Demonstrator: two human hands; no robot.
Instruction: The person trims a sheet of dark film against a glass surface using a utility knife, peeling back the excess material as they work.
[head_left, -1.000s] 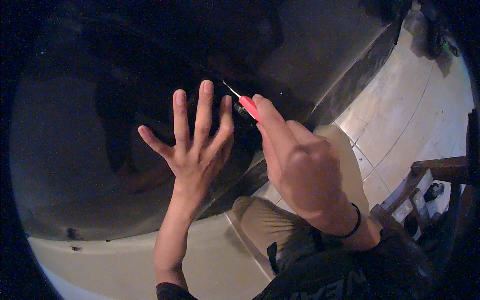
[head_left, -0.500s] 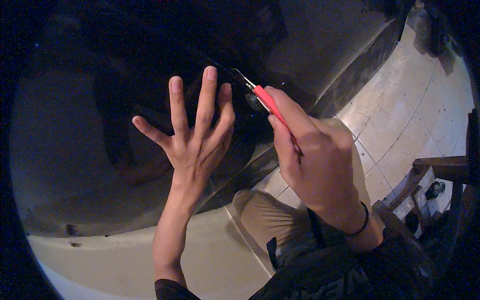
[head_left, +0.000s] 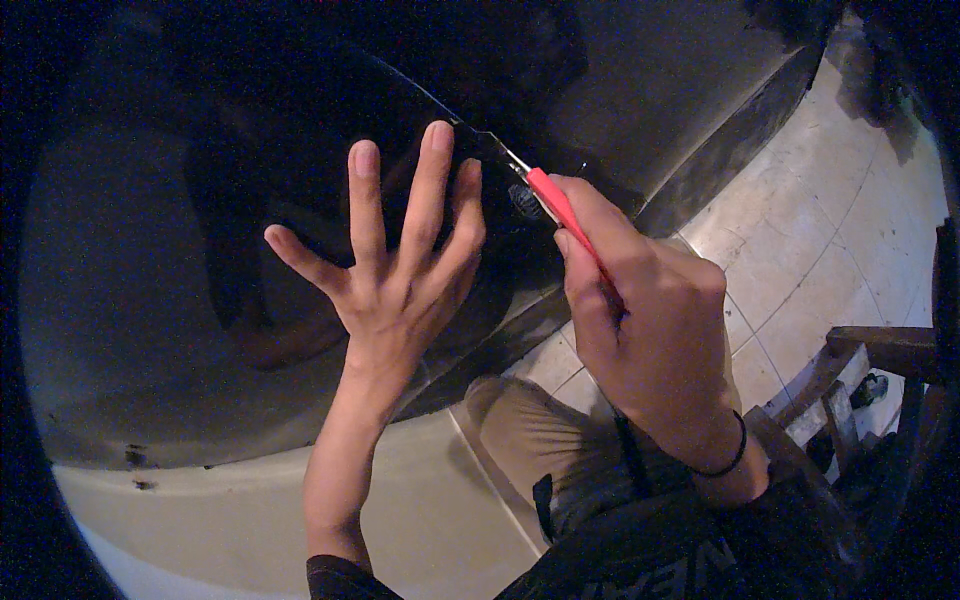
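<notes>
My left hand [head_left: 395, 270] is spread flat, fingers apart, against a dark glossy panel [head_left: 170, 300] that looks like a vehicle's body. My right hand [head_left: 650, 340] grips a red-handled utility knife [head_left: 555, 205] like a pen. Its thin metal blade [head_left: 500, 150] points up and left, along the edge of a very dark sheet [head_left: 300, 120] lying on the panel, just right of my left fingertips. A black band circles my right wrist [head_left: 725, 465].
Pale floor tiles [head_left: 820, 230] lie at the right, next to the panel's dark lower edge [head_left: 720, 160]. A wooden stool or frame [head_left: 860, 370] stands at the far right. My bent knee in khaki trousers [head_left: 530, 440] is below my hands.
My left hand has slid a little up the panel. My right hand has turned, and the knife now points more steeply up and left, with its blade further along the sheet's edge.
</notes>
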